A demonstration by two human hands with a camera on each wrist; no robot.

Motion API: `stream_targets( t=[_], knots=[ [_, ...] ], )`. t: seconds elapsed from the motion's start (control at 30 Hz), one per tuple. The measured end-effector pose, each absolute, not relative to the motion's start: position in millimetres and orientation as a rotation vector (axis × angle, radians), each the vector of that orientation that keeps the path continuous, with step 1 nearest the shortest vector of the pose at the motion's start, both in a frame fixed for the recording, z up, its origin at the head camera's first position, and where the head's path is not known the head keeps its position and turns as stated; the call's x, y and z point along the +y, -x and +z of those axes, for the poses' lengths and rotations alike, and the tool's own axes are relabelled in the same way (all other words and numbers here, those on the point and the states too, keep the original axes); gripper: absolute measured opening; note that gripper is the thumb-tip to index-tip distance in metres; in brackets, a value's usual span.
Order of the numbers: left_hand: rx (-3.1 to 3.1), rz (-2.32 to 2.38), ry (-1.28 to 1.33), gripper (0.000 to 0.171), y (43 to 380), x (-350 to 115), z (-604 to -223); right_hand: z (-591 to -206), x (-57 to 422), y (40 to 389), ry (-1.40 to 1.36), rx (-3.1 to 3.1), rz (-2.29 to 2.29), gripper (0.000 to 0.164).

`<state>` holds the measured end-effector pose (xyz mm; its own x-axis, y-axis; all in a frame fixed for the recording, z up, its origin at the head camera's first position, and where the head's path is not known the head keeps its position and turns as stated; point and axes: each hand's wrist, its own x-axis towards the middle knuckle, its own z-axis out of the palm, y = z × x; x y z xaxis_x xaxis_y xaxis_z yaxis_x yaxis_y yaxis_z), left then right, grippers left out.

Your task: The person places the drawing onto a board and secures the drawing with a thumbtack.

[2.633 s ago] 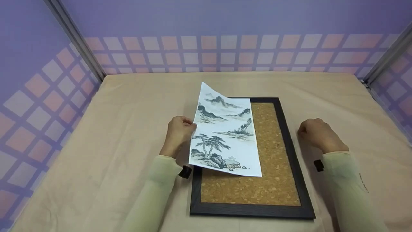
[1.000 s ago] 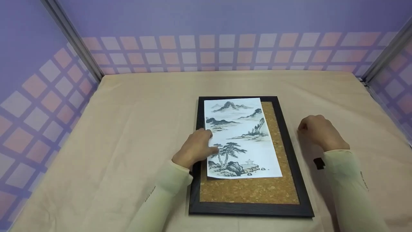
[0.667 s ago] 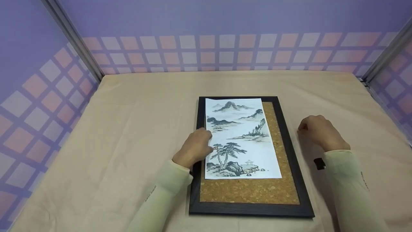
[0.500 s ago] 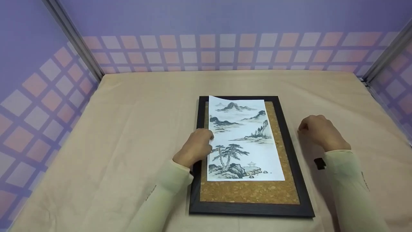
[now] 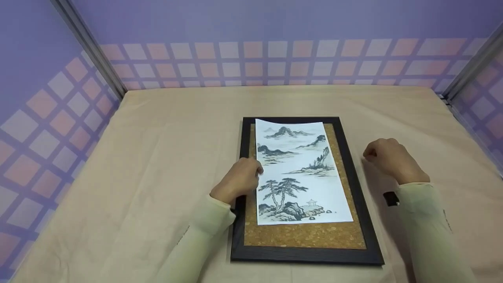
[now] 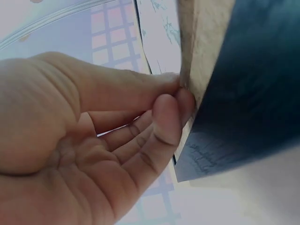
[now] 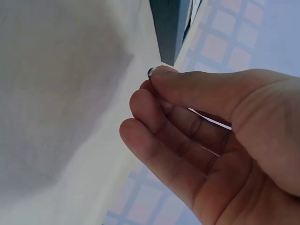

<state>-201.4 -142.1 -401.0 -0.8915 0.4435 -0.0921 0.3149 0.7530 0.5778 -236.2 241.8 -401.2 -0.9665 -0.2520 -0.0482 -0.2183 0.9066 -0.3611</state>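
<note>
A sheet of paper printed with an ink landscape painting (image 5: 310, 173) lies over the cork board (image 5: 302, 237), its upper left corner curling up. My left hand (image 5: 237, 181) pinches the sheet's left edge between thumb and fingers, as the left wrist view also shows. The board's black frame (image 5: 306, 256) surrounds the cork. My right hand (image 5: 393, 160) is off the board's right side, thumb and index finger together. Between those fingertips, in the right wrist view, peeps a small shiny rounded piece (image 7: 151, 72); I cannot tell its kind, as the fingers cover most of it.
A beige cloth (image 5: 169, 157) covers the table under the board. Purple panels with pink and white squares (image 5: 253, 70) stand at the back and both sides, with metal posts (image 5: 92, 59) at the corners.
My left hand has brought the raised sheet right and down onto the cork, then slid it slightly right and nearer to me. My right hand has barely moved.
</note>
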Motion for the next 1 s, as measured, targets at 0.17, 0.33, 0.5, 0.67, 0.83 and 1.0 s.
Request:
stream_targets(
  t=[0.17, 0.33, 0.5, 0.67, 0.83, 1.0],
  knots=[
    [2.749, 0.831, -0.556, 0.025, 202, -142, -404, -399, 232, 237, 0.377, 2.999, -0.605, 0.018],
    [2.76, 0.76, -0.534, 0.025, 200, -140, -408, -396, 220, 235, 0.457, 3.062, -0.709, 0.014],
    [2.772, 0.732, -0.532, 0.025, 201, -139, -410, -391, 210, 238, 0.512, 3.109, -0.801, 0.013],
    [2.771, 0.723, -0.528, 0.026, 201, -139, -407, -377, 184, 250, 0.534, 3.071, -0.876, 0.015],
    [2.777, 0.716, -0.542, 0.029, 200, -137, -405, -353, 151, 263, 0.566, 2.971, -0.941, 0.02],
    [2.806, 0.696, -0.556, 0.026, 199, -134, -403, -329, 124, 277, 0.518, 2.884, -1.066, 0.021]
  ],
)
